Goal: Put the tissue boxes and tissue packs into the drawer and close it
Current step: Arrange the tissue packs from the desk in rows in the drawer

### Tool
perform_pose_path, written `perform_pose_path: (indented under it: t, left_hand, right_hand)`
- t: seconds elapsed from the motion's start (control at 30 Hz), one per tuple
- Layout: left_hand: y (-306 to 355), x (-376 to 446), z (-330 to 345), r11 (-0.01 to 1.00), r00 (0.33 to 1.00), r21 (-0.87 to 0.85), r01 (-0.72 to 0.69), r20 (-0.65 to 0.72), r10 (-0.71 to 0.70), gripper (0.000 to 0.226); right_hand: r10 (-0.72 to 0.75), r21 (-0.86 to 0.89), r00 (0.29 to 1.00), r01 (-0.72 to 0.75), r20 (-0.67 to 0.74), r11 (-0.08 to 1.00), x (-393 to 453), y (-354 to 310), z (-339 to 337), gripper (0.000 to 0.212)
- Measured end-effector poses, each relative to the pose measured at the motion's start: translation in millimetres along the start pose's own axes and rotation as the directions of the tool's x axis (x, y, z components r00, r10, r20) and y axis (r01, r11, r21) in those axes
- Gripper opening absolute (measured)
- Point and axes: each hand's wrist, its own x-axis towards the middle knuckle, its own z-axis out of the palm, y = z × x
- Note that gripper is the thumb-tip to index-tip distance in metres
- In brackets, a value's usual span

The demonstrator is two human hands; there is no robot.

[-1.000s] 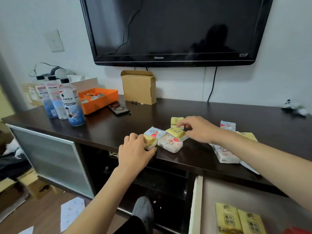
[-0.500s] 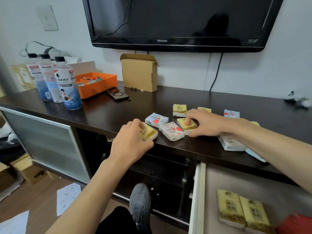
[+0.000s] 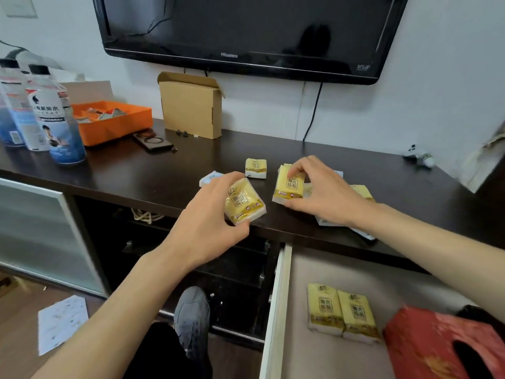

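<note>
My left hand (image 3: 210, 222) grips a yellow tissue pack (image 3: 244, 205) lifted at the front edge of the dark cabinet top (image 3: 153, 173). My right hand (image 3: 325, 192) holds a second yellow tissue pack (image 3: 289, 187), tilted up off the top. Another yellow pack (image 3: 256, 168) lies behind them, and a blue-white pack (image 3: 210, 177) peeks out behind my left hand. More packs (image 3: 363, 191) lie partly hidden under my right wrist. The open drawer (image 3: 276, 310) at lower right holds two yellow packs (image 3: 341, 310) and a red tissue box (image 3: 437, 346).
Water bottles (image 3: 52, 113), an orange tray (image 3: 114, 120), a cardboard box (image 3: 191, 105) and a small dark device (image 3: 153, 140) stand at the back left. A wall TV (image 3: 246, 31) hangs above. A glass cabinet door (image 3: 41, 236) is at the left, my shoe (image 3: 191, 321) below.
Both hands have lifted their yellow packs off the cabinet top; earlier they were only resting on them. The view has moved closer and to the right.
</note>
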Motion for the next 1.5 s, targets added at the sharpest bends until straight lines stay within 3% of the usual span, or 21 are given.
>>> perform_pose_path:
  t: [0.13, 0.3, 0.43, 0.57, 0.73, 1.0, 1.1, 1.2, 1.27, 1.33, 1.5]
  left_hand:
    - [22, -2, 16, 0.995, 0.988, -0.027, -0.096, 0.123, 0.098, 0.069]
    - [56, -10, 35, 0.967, 0.935, -0.041, -0.252, 0.245, 0.255, 0.068]
    - [77, -30, 54, 0.94, 0.814, -0.107, -0.325, 0.474, 0.336, 0.067]
    - [87, -59, 76, 0.889, 0.656, -0.078, -0.452, 0.646, 0.39, 0.07]
    - [90, -78, 95, 0.817, 0.571, 0.012, -0.577, 0.72, 0.393, 0.068]
    - [86, -77, 99, 0.796, 0.531, 0.024, -0.605, 0.757, 0.381, 0.072]
    - [86, -71, 92, 0.825, 0.607, -0.004, -0.565, 0.675, 0.419, 0.063]
    - [82, -57, 97, 0.821, 0.654, 0.023, -0.57, 0.618, 0.437, 0.071]
    - [79, -49, 107, 0.814, 0.633, 0.112, -0.571, 0.691, 0.349, 0.097]
    - [76, -46, 119, 0.798, 0.573, 0.18, -0.575, 0.785, 0.236, 0.111]
    - [76, -41, 134, 0.767, 0.496, 0.202, -0.61, 0.851, 0.171, 0.09]
  right_hand:
    - [0.065, 0.067, 0.996, -0.061, -0.055, 0.996, -61, 0, -22, 0.051]
    - [0.179, 0.061, 0.982, -0.183, 0.054, 0.981, -159, 15, -39, 0.053]
    - [0.23, -0.075, 0.951, -0.219, 0.208, 0.973, -214, 22, -38, 0.06]
    - [0.181, -0.252, 0.925, -0.097, 0.335, 0.963, -240, 20, -31, 0.06]
    - [0.155, -0.28, 0.889, -0.032, 0.431, 0.96, -240, 11, -22, 0.057]
    - [0.168, -0.253, 0.826, -0.032, 0.538, 0.967, -225, 8, -11, 0.054]
    - [0.156, -0.232, 0.851, -0.042, 0.5, 0.972, -218, 15, -15, 0.052]
    - [0.168, -0.304, 0.835, 0.0, 0.524, 0.953, -205, 24, -13, 0.08]
    - [0.195, -0.363, 0.796, 0.033, 0.573, 0.931, -197, 28, -7, 0.102]
    - [0.212, -0.399, 0.773, 0.059, 0.599, 0.915, -191, 28, -1, 0.108]
    - [0.232, -0.442, 0.741, 0.096, 0.63, 0.892, -186, 26, 8, 0.111]
